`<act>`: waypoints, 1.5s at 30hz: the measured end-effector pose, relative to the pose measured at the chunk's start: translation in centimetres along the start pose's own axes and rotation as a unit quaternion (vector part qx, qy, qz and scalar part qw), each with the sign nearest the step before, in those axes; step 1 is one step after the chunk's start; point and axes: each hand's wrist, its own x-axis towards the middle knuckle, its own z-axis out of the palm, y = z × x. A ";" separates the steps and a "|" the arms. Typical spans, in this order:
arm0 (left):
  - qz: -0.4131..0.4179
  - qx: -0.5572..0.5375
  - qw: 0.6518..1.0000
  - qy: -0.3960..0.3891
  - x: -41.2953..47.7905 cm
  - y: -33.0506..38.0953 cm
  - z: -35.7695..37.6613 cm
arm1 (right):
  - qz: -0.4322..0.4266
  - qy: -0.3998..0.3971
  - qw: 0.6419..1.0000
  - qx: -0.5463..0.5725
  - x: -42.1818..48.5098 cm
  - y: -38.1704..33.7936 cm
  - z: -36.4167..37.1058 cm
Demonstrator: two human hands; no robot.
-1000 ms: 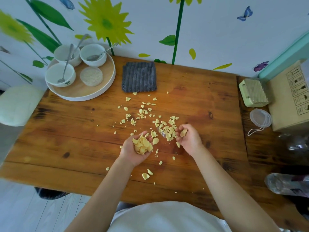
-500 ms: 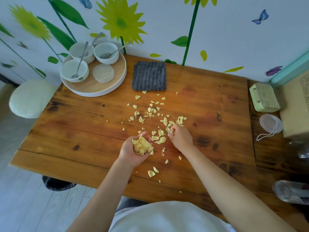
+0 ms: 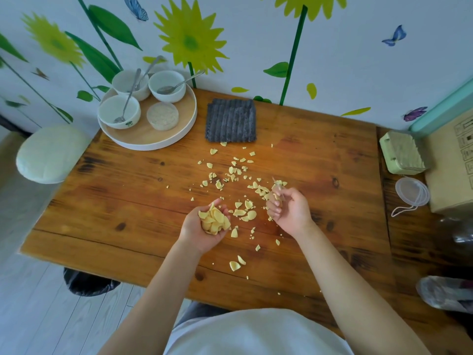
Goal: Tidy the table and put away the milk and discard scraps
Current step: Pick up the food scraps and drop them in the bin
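Observation:
Pale yellow scraps [image 3: 238, 175] lie scattered over the middle of the wooden table [image 3: 128, 201]. My left hand [image 3: 204, 229] is cupped palm up just above the table, with a heap of scraps [image 3: 213, 220] resting in it. My right hand [image 3: 289, 211] hovers to the right of it, fingers curled around a few scraps; the fingers are blurred. Two larger scraps [image 3: 236, 263] lie near the front edge. No milk container can be made out.
A round tray [image 3: 166, 139] with three white bowls with spoons and a small lidded tub sits at the back left. A grey cloth [image 3: 230, 120] lies behind the scraps. A green egg carton [image 3: 403, 156], a plastic lid [image 3: 412, 194] and a cardboard box [image 3: 453, 170] are at the right. A black bin bag [image 3: 87, 281] hangs under the table's left.
My right hand has lifted off the scrap pile with a few pieces and shifted right. My left hand stays cupped with its heap. The camera view has drifted left.

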 end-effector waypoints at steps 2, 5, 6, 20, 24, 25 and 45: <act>-0.002 -0.004 1.000 -0.005 -0.2 0.0 0.1 | -0.003 -0.017 0.999 0.041 -0.1 -0.1 0.2; 0.000 0.001 1.000 -0.006 -0.5 0.0 0.1 | -0.007 -0.026 0.996 0.089 -0.2 -0.4 0.4; 0.000 0.002 1.000 -0.005 -0.6 0.0 0.0 | -0.004 -0.022 0.994 0.103 -0.1 -0.5 0.4; 0.007 -0.005 1.000 -0.015 -0.7 0.6 -0.1 | 0.032 0.027 0.986 0.163 0.3 -0.6 1.2; 0.011 0.002 1.000 -0.018 -0.6 0.7 -0.4 | 0.036 0.113 0.987 -0.106 0.8 -0.2 0.8; 0.009 0.001 1.000 -0.018 -0.7 0.8 -0.4 | 0.035 0.136 0.962 -0.232 1.2 0.3 0.5; 0.032 -0.182 0.983 -0.023 -0.7 0.9 0.0 | 0.085 0.002 0.994 -0.071 0.9 3.0 8.3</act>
